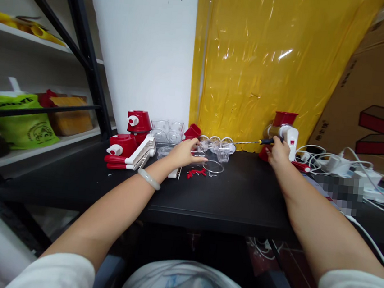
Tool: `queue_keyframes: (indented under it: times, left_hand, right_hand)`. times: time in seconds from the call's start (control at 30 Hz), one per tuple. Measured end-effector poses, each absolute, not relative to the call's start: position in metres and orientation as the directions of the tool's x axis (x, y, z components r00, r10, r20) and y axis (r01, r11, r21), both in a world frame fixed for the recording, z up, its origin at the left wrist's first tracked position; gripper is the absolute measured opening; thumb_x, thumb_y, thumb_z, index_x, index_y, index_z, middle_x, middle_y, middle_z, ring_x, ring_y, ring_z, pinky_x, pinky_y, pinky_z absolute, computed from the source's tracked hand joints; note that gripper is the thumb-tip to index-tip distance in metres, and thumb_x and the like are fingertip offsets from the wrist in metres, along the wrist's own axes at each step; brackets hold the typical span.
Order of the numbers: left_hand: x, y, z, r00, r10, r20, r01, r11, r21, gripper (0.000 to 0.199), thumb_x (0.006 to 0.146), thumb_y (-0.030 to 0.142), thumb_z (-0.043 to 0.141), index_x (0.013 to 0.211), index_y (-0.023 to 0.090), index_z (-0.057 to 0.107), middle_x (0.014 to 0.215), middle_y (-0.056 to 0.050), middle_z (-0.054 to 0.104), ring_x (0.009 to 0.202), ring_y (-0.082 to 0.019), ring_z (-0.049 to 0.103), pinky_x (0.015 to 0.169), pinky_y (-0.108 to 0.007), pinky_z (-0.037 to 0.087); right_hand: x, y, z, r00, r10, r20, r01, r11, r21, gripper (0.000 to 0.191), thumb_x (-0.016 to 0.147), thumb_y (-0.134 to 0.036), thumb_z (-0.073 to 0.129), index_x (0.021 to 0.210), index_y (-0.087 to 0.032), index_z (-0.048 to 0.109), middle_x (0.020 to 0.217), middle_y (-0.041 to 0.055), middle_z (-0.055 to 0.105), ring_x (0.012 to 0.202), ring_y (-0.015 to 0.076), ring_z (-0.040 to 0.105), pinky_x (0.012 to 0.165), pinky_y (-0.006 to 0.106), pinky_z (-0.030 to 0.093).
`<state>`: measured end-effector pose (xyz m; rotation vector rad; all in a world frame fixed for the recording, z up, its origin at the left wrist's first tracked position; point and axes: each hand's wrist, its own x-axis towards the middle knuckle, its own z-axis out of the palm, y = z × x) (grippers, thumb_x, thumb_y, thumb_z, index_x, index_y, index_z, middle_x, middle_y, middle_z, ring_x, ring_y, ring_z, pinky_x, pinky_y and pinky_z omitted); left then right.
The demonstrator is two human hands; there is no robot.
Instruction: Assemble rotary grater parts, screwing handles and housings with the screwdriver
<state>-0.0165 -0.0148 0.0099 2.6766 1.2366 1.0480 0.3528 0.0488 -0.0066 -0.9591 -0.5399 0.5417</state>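
My right hand [279,152] is closed on the black-and-yellow handle of a screwdriver [266,142]. The long metal shaft points left, its tip among clear plastic cups [223,154]. Left of them, my left hand [186,152] curves its fingers and thumb around a clear plastic piece [199,153], whose exact shape I cannot make out. Just below these fingers lie small red parts [196,173] and a clear ring [213,166]. Beyond my right hand stands a red and white hand-crank appliance [292,140].
Red housings [123,145] with white knobs and white, red-handled arms [142,152] occupy the left of the black table [234,198]. White cables and adapters [339,165] tangle at the right. A black-framed shelf [93,75] borders the left; a cardboard box [370,88] leans at right.
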Motion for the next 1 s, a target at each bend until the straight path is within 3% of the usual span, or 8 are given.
queue_keyframes:
  times: [0.17, 0.37, 0.47, 0.6, 0.77, 1.0]
  left_hand:
    - [-0.017, -0.014, 0.010, 0.463, 0.683, 0.564, 0.674, -0.685, 0.277, 0.050, 0.068, 0.057, 0.075, 0.097, 0.020, 0.057, 0.094, -0.006, 0.065, 0.084, -0.022, 0.060, 0.074, -0.033, 0.044]
    - [-0.017, -0.013, 0.009, 0.465, 0.671, 0.578, 0.665, -0.696, 0.272, 0.051, 0.068, 0.057, 0.075, 0.099, 0.020, 0.058, 0.095, -0.006, 0.066, 0.085, -0.022, 0.060, 0.074, -0.034, 0.045]
    - [-0.017, -0.013, 0.008, 0.467, 0.667, 0.580, 0.666, -0.697, 0.266, 0.050, 0.068, 0.058, 0.075, 0.098, 0.021, 0.057, 0.092, -0.005, 0.065, 0.084, -0.022, 0.060, 0.072, -0.033, 0.044]
    - [-0.017, -0.014, 0.009, 0.461, 0.681, 0.569, 0.672, -0.687, 0.278, 0.050, 0.068, 0.058, 0.075, 0.097, 0.021, 0.057, 0.090, -0.004, 0.065, 0.082, -0.021, 0.060, 0.071, -0.032, 0.044]
    - [-0.017, -0.017, 0.012, 0.453, 0.705, 0.546, 0.681, -0.669, 0.298, 0.050, 0.067, 0.056, 0.075, 0.098, 0.021, 0.057, 0.093, -0.005, 0.065, 0.086, -0.023, 0.060, 0.075, -0.034, 0.044]
    - [-0.016, -0.020, 0.012, 0.444, 0.717, 0.537, 0.676, -0.662, 0.324, 0.053, 0.068, 0.058, 0.074, 0.103, 0.021, 0.057, 0.099, -0.007, 0.067, 0.090, -0.024, 0.062, 0.078, -0.036, 0.046]
  right_hand:
    - [0.353, 0.049, -0.003, 0.742, 0.654, 0.144, -0.234, 0.454, -0.860, 0.003, 0.086, -0.020, 0.047, 0.083, -0.022, 0.048, 0.077, 0.0011, 0.060, 0.059, 0.0118, 0.059, 0.038, 0.019, 0.044]
    - [0.351, 0.049, -0.001, 0.723, 0.685, 0.092, -0.317, 0.447, -0.836, 0.012, 0.094, -0.031, 0.039, 0.085, -0.024, 0.043, 0.081, 0.0018, 0.059, 0.062, 0.0127, 0.062, 0.041, 0.020, 0.045]
    - [0.348, 0.048, -0.003, 0.752, 0.638, 0.164, -0.216, 0.474, -0.853, 0.015, 0.093, -0.036, 0.047, 0.084, -0.024, 0.044, 0.078, 0.0000, 0.054, 0.054, 0.0112, 0.058, 0.037, 0.020, 0.044]
    - [0.347, 0.045, -0.008, 0.722, 0.654, 0.228, -0.138, 0.459, -0.878, 0.018, 0.085, -0.029, 0.061, 0.079, -0.022, 0.045, 0.071, -0.0024, 0.050, 0.046, 0.0077, 0.048, 0.032, 0.017, 0.039]
    - [0.347, 0.043, -0.005, 0.725, 0.678, 0.122, -0.243, 0.417, -0.876, 0.010, 0.084, -0.017, 0.053, 0.079, -0.021, 0.046, 0.071, -0.0015, 0.053, 0.054, 0.0096, 0.054, 0.035, 0.015, 0.040]
    - [0.348, 0.039, 0.003, 0.641, 0.767, 0.016, -0.423, 0.371, -0.827, 0.011, 0.089, -0.017, 0.035, 0.084, -0.024, 0.041, 0.082, -0.0004, 0.061, 0.068, 0.0107, 0.062, 0.046, 0.018, 0.047]
